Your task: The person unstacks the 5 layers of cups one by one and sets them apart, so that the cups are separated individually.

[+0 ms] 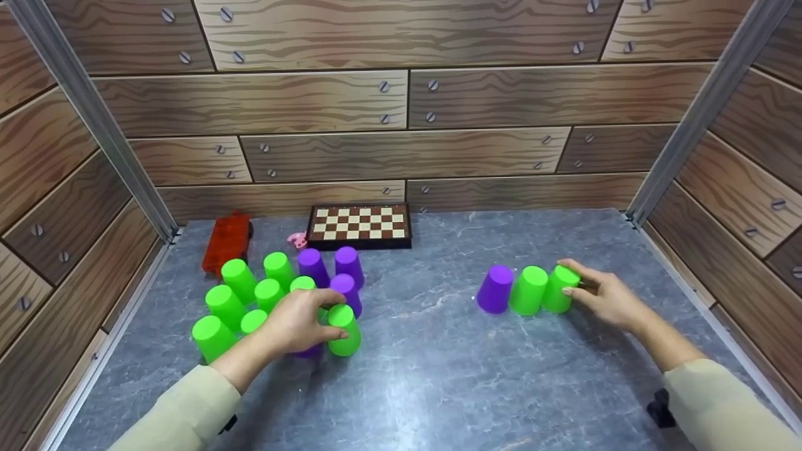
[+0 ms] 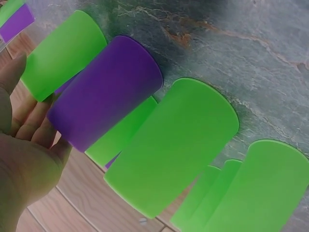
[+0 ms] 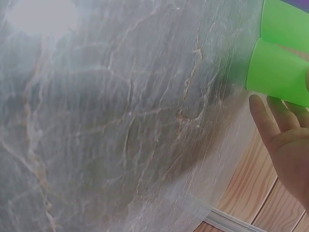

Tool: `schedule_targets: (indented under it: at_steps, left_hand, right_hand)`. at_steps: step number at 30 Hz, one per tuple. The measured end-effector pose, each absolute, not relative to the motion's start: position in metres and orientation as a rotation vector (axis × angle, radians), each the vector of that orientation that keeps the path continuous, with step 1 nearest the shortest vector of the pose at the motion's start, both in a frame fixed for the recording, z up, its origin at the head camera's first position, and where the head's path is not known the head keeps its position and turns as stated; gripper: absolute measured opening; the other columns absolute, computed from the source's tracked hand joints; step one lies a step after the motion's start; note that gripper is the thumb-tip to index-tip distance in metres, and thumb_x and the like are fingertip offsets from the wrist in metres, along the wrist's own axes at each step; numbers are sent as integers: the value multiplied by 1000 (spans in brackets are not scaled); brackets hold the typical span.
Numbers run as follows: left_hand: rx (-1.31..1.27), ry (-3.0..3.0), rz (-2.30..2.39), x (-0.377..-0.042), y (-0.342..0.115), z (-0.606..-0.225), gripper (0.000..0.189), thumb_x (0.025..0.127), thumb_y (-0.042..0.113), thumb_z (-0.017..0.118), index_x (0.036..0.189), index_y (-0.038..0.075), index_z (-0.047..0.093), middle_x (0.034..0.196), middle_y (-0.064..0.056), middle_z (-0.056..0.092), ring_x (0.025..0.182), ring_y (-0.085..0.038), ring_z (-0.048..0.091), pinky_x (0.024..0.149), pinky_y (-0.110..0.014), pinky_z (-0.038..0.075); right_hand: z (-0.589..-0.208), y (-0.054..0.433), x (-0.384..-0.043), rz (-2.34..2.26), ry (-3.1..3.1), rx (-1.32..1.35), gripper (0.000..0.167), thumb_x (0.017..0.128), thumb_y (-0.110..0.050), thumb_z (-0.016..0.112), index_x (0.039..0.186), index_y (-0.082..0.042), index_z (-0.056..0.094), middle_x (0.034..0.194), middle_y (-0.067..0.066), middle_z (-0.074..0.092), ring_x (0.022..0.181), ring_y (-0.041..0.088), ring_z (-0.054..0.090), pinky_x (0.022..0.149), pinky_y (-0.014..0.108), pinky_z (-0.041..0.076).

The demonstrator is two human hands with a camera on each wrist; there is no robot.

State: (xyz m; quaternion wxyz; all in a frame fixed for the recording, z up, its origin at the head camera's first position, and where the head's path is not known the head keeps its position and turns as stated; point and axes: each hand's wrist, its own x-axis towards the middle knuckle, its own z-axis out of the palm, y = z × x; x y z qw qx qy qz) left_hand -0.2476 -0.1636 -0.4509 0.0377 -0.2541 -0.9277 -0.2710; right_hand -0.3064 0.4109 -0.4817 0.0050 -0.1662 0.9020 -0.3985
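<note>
My left hand grips a green cup between thumb and fingers, at the right front of a cluster of upside-down cups. In the left wrist view, this green cup stands beside a purple cup, the thumb on one side and fingers on the other. On the right, my right hand holds another green cup near its top. That cup ends a row with a second green cup and a purple cup. The right wrist view shows fingers along its side.
Several green cups and purple cups stand grouped on the left of the grey marbled table. Behind them are a red toy truck, a small pink object and a checkered board. Wood-patterned walls enclose the table.
</note>
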Motion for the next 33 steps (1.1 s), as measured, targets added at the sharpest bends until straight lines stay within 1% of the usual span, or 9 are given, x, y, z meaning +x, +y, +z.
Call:
schedule_targets:
  at_steps: [5,8,11,15,21,28,33]
  left_hand:
    - [-738,-2866,-877,-244,-164,-439,54,80,28,95,124,3,76,119,-9,77,110,-29,72,98,-50,59]
    - [-733,-2856,-924,-243,-160,-426,56,82,27,94,128,2,74,124,-11,76,114,-30,72,100,-50,58]
    - [-748,-2829,-958,-244,-152,-412,55,84,27,93,130,2,74,126,-11,75,115,-30,72,100,-49,58]
    - [-832,-2746,-970,-251,-134,-399,53,85,29,91,128,3,74,125,-11,76,115,-29,72,101,-48,58]
    - [-974,-2680,-1003,-269,-87,-395,55,87,30,90,130,1,72,127,-13,74,117,-30,71,104,-46,56]
    - [-963,-2815,-1070,-288,-18,-403,63,88,34,88,141,7,66,140,-8,69,128,-23,65,111,-38,51]
    - [-959,-2830,-1102,-303,26,-415,65,88,34,89,143,9,65,143,-7,67,131,-23,64,112,-38,50]
  right_hand:
    - [-482,411,-306,-1249,2832,-511,59,104,-11,68,159,-4,47,150,37,50,130,47,59,94,12,49]
    - [-483,411,-306,-1253,2826,-512,60,104,-12,68,160,-5,46,151,37,49,131,48,58,95,12,48]
    - [-483,411,-306,-1267,2817,-512,60,104,-12,68,160,-5,46,152,36,48,132,48,57,96,12,48]
    - [-484,412,-307,-1280,2808,-506,59,104,-9,68,159,-4,46,152,36,48,131,48,57,95,13,50]
    - [-484,411,-308,-1278,2815,-499,59,104,-9,68,159,-5,47,149,36,52,130,47,59,95,15,51]
    - [-484,410,-305,-1290,2821,-500,59,103,-11,69,158,-4,48,147,36,54,127,47,61,94,17,54]
    - [-484,410,-306,-1291,2817,-484,59,103,-10,69,158,-5,48,150,34,52,129,46,60,94,16,53]
